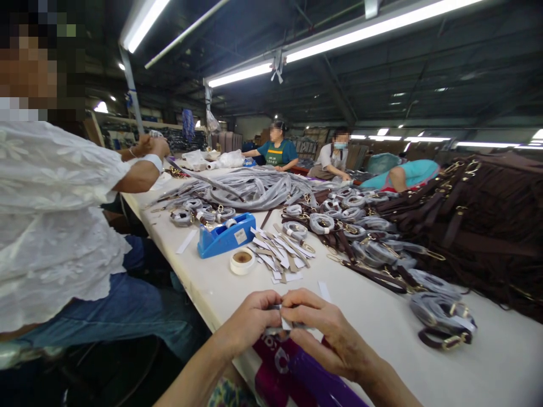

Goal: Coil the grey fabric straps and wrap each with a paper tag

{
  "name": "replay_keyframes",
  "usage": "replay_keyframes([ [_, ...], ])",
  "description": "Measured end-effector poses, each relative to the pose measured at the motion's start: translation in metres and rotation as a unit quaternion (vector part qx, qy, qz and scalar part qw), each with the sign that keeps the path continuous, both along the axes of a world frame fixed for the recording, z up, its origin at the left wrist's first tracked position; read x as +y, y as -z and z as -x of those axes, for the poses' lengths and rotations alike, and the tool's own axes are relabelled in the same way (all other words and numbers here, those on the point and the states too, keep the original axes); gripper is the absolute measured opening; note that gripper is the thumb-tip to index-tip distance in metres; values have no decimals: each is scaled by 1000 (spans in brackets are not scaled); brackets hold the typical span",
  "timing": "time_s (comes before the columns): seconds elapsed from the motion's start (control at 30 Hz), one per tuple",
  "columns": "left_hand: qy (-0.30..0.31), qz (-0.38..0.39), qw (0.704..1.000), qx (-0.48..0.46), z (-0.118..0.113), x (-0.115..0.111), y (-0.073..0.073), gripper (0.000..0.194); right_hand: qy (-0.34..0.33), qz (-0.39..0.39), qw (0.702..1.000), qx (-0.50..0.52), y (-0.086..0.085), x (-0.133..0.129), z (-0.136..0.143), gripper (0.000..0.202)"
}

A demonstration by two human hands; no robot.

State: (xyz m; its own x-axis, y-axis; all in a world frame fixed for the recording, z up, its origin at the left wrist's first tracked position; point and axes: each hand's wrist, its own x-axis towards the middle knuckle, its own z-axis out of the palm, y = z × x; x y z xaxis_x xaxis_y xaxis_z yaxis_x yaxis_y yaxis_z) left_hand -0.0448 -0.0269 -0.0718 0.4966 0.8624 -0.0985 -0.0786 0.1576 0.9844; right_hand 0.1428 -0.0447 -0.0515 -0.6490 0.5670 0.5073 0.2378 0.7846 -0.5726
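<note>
At the near table edge, my left hand [248,319] and my right hand [328,333] meet with bent fingers around a small coiled strap in grey plastic wrapping [271,331]. A white paper strip [285,324] shows between the fingertips, lying against the coil. Most of the coil is hidden by my fingers. Beyond my hands are a loose heap of paper strips [282,254], a roll of tape [242,262] lying flat, and a blue tape dispenser [226,234].
Wrapped coiled straps [322,223] with metal clasps cover the table's middle and right. Long grey-wrapped straps [254,186] lie behind them. Dark brown straps [487,226] are piled right. A co-worker in white [51,215] sits close on the left; others work at the far end.
</note>
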Motion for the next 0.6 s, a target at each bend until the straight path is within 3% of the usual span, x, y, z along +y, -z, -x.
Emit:
replay_keyframes([
  [0.2,9,62,996,-58,-4,-5,-1,33,-6,6,999,41,11,5,3,13],
  [0.4,36,49,993,-98,-3,-9,1,36,-13,27,998,64,14,7,3,14],
  [0.6,32,7,998,-46,15,-10,19,36,1,30,999,45,24,10,15,17],
])
